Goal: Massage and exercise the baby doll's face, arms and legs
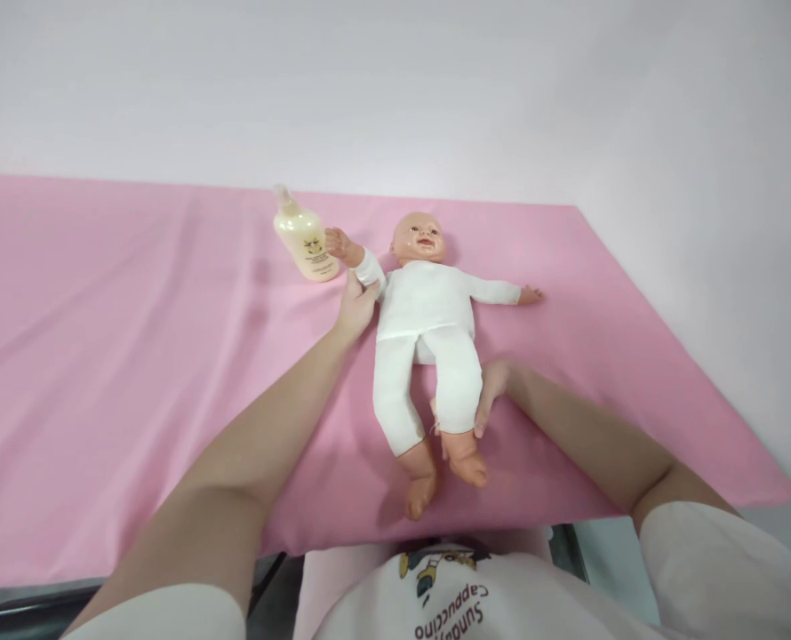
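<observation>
A baby doll (428, 302) with a white cloth body lies face up, its head toward the far side and its feet toward me. My left hand (359, 307) is closed around the doll's upper arm on the left, its thumb on the white sleeve. On the right, my right hand (492, 391) wraps round the doll's lower leg from behind; fingertips show between the two legs. Most of those fingers are hidden by the leg. Beside the doll's raised left-side hand is a pump bottle (306, 240) of pale yellow liquid.
A pink cloth (135, 356) with folds on its left side covers the table. Behind it rises a pale wall (369, 89). The table's near edge meets my white printed shirt (449, 596). The bottle stands close to my left hand.
</observation>
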Demonstrator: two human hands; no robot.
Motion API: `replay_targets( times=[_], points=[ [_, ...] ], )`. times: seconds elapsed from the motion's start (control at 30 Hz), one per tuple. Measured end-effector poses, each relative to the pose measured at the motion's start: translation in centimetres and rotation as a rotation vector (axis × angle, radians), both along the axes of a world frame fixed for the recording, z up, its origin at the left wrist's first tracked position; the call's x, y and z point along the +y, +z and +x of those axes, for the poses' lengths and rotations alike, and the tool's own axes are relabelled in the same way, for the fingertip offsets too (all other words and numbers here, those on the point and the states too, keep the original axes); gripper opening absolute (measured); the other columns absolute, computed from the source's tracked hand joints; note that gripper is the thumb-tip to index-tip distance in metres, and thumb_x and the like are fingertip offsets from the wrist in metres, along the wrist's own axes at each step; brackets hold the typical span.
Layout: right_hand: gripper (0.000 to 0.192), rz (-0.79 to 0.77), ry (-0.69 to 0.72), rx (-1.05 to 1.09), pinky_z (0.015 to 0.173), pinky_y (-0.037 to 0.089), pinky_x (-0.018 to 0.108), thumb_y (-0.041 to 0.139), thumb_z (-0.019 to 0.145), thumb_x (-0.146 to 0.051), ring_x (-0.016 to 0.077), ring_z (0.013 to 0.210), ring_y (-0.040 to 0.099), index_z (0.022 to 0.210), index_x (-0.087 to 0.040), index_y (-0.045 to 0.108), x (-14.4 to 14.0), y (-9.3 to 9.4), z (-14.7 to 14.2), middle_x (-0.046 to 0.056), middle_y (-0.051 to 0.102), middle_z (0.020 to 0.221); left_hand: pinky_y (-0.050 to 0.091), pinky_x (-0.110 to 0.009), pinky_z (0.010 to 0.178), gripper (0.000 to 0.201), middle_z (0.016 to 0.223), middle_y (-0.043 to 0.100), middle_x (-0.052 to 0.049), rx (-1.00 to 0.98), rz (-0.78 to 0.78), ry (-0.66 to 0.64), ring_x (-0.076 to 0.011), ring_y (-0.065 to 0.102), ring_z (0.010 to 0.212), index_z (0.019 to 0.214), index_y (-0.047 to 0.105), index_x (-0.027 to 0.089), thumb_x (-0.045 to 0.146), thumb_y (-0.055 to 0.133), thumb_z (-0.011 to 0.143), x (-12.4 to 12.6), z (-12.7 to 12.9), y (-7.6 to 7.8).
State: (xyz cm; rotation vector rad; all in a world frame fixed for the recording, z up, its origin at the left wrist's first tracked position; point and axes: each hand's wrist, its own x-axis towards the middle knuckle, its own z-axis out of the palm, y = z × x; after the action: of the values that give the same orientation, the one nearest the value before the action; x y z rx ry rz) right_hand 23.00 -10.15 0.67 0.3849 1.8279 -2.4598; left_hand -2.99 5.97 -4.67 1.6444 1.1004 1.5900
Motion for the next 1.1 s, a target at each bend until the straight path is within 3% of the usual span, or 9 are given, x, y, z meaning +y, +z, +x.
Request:
replay_targets(
  times=[0.13,0.23,0.37,0.43,0.53,0.63,0.7,0.87,1.1],
  points=[
    [0.054,-0.120,0.196,0.126,0.105,0.057,0.036,0.101,0.065,-0.039,0.0281,0.117,0.075,0.101,-0.013,0.071,0.9,-1.3,0.2,0.011,0.078,0.102,0.054,-0.046,0.112,0.033,0.120,0.073,-0.009,0.000,0.030,-0.012,-0.0265,0.069,0.116,0.118,0.058,0.025,0.038,0.069,0.089,-0.2,0.0,0.1],
    [0.062,-0.256,0.196,0.306,0.098,0.059,0.042,0.101,0.064,-0.038,0.0306,0.106,0.078,0.109,-0.012,0.068,1.1,-2.4,0.4,0.012,0.079,0.095,0.055,-0.046,0.110,0.035,0.121,0.073,-0.010,0.022,0.043,-0.019,-0.0270,0.069,0.115,0.119,0.059,0.023,0.043,0.068,0.092,-0.3,0.0,0.2],
    [0.060,-0.367,0.062,0.597,0.079,0.058,0.035,0.092,0.073,-0.049,0.0238,0.083,0.077,0.113,-0.014,0.064,0.7,-3.3,0.5,0.014,0.079,0.093,0.057,-0.047,0.106,0.042,0.120,0.073,-0.012,0.109,0.047,-0.047,-0.0284,0.070,0.114,0.122,0.060,0.021,0.052,0.067,0.094,-0.5,-0.1,0.3],
    [0.058,-0.371,-0.019,0.701,0.078,0.056,0.033,0.087,0.076,-0.054,0.0196,0.076,0.072,0.113,-0.017,0.062,0.6,-3.1,0.4,0.009,0.077,0.090,0.057,-0.048,0.106,0.045,0.122,0.072,-0.013,0.180,0.091,-0.060,-0.0297,0.069,0.116,0.123,0.062,0.019,0.055,0.066,0.095,-0.7,-0.1,0.6],
    [0.051,-0.394,-0.362,0.714,0.081,0.054,0.035,0.077,0.081,-0.058,0.0159,0.071,0.063,0.110,-0.019,0.062,0.8,-2.1,0.2,0.000,0.069,0.079,0.053,-0.050,0.111,0.041,0.127,0.072,-0.013,0.339,0.229,-0.126,-0.0305,0.067,0.121,0.123,0.068,0.020,0.050,0.064,0.096,-1.3,0.0,1.5],
    [0.043,-0.479,-0.743,0.616,0.076,0.050,0.033,0.058,0.090,-0.058,0.0130,0.061,0.048,0.102,-0.018,0.064,1.2,-0.9,0.0,-0.003,0.059,0.071,0.049,-0.051,0.116,0.037,0.132,0.071,-0.013,0.497,0.317,-0.189,-0.0302,0.065,0.124,0.128,0.070,0.021,0.037,0.060,0.096,-1.9,-0.1,2.5],
    [0.044,-0.533,-0.878,0.531,0.071,0.047,0.033,0.049,0.092,-0.059,0.0129,0.057,0.040,0.095,-0.018,0.065,1.3,-0.4,-0.2,-0.004,0.052,0.066,0.048,-0.051,0.116,0.041,0.134,0.070,-0.013,0.550,0.315,-0.190,-0.0300,0.064,0.126,0.133,0.069,0.021,0.030,0.059,0.095,-2.3,-0.1,3.0],
    [0.047,-0.572,-0.994,0.409,0.071,0.046,0.036,0.046,0.093,-0.061,0.0155,0.061,0.038,0.092,-0.019,0.066,1.1,-0.2,-0.6,-0.003,0.048,0.065,0.047,-0.050,0.117,0.047,0.135,0.069,-0.012,0.594,0.279,-0.179,-0.0293,0.062,0.127,0.138,0.067,0.021,0.022,0.056,0.092,-2.7,-0.2,3.4],
    [0.044,-0.518,-0.940,0.429,0.073,0.048,0.038,0.051,0.092,-0.058,0.0170,0.064,0.044,0.093,-0.018,0.068,1.2,-0.7,-0.5,0.000,0.054,0.065,0.047,-0.050,0.116,0.046,0.134,0.069,-0.011,0.585,0.270,-0.183,-0.0291,0.062,0.126,0.137,0.067,0.022,0.024,0.057,0.092,-2.6,-0.1,3.3]
  ],
)
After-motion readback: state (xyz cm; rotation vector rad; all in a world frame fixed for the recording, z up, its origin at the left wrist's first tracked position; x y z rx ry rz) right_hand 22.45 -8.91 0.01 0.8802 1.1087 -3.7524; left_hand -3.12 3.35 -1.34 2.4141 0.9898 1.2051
